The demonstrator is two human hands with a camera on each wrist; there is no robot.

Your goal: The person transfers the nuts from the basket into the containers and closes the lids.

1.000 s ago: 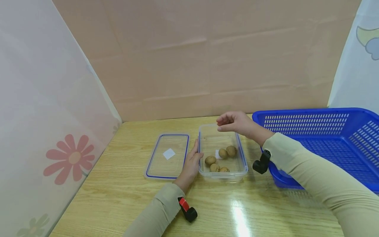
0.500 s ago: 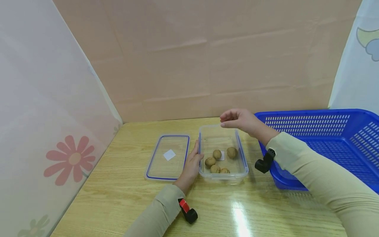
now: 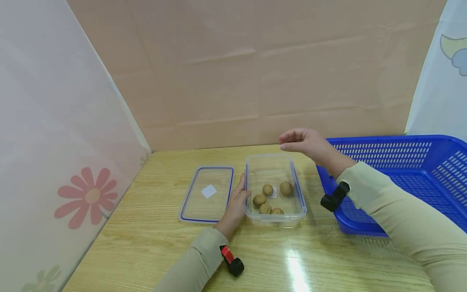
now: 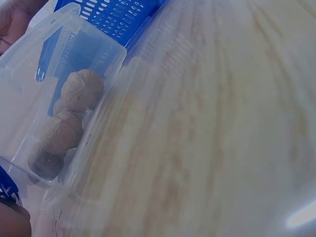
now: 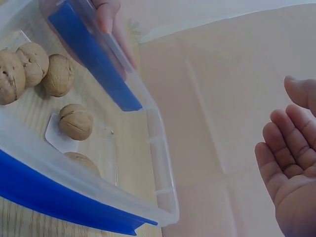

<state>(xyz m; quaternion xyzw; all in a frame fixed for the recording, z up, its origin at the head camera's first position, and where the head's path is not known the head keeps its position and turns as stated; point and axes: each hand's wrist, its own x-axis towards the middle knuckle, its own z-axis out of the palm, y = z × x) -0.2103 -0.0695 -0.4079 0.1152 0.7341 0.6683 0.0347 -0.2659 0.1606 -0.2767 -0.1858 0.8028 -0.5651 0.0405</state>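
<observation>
Left hand: your left hand (image 3: 236, 205) lies flat with straight fingers against the left wall of the clear container (image 3: 298, 190), holding nothing.
Right hand: your right hand (image 3: 305, 144) hovers above the container's far right corner, fingers relaxed and loosely spread, palm empty in the right wrist view (image 5: 291, 168).
Container: open, standing near the middle of the tabletop (image 3: 146, 243), toward its far edge.
Walnuts: five walnuts (image 3: 268, 190) lie in the container's near half; three are clustered by its near left corner.
Lid: the blue-rimmed lid (image 3: 207, 192) lies flat just left of the container; your left hand is between them.
Basket: the blue basket (image 3: 401, 162) sits at the tabletop's right edge, near the container.
</observation>
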